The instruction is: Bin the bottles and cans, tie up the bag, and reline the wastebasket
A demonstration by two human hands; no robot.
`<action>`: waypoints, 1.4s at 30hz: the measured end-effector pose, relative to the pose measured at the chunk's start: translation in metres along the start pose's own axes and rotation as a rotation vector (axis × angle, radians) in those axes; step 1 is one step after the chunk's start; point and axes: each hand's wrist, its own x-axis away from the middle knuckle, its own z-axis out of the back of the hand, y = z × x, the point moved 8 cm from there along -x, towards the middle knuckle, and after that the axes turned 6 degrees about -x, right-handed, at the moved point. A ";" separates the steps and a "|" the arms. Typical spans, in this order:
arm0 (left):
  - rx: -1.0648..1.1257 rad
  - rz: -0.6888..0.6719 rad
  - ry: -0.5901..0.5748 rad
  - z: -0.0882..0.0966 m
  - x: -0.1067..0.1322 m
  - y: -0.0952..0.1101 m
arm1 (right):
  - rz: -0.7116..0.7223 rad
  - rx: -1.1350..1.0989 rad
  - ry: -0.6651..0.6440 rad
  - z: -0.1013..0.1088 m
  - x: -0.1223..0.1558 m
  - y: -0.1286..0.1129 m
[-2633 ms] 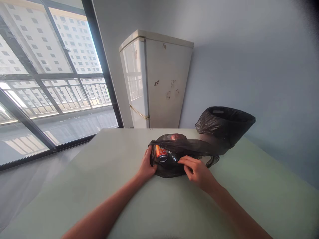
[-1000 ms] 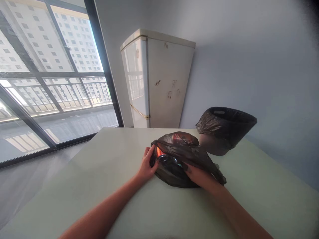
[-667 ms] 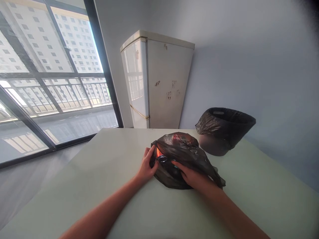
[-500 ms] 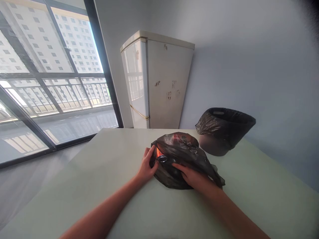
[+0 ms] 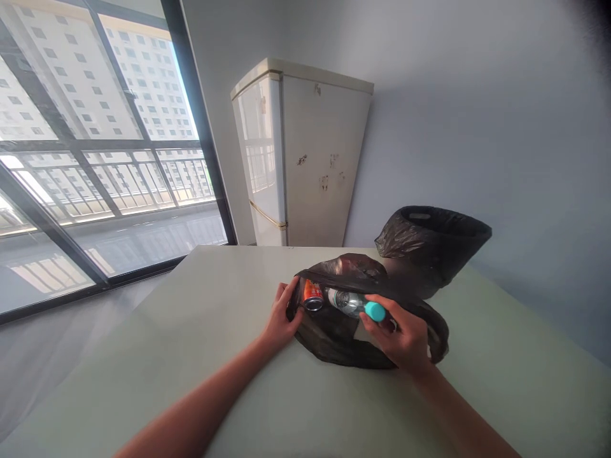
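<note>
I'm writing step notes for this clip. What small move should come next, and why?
I'd probably have the right hand draw the bottle gently out through the mouth of the bag: that hand grips the capped end, the other end lies inside the bag beside a can, and the left hand holds the bag's edge.

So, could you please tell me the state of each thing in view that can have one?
Black plastic bag: open, edge gripped by the left hand
Clear plastic bottle: capped, tilted, cap end gripped by the right hand
Orange drink can: inside the bag; whether opened, cannot tell
Trash bin: open-topped, lined with a black liner
Refrigerator: visible doors shut
</note>
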 end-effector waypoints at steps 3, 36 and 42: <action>0.004 -0.002 -0.003 0.001 0.000 0.003 | -0.028 0.055 0.190 0.022 0.000 0.003; -0.423 -0.335 0.347 0.046 0.003 0.041 | -0.454 -0.536 -0.176 -0.024 0.008 0.030; -0.397 -0.025 0.552 0.069 -0.006 0.006 | -0.576 -0.675 -0.359 -0.046 0.014 0.022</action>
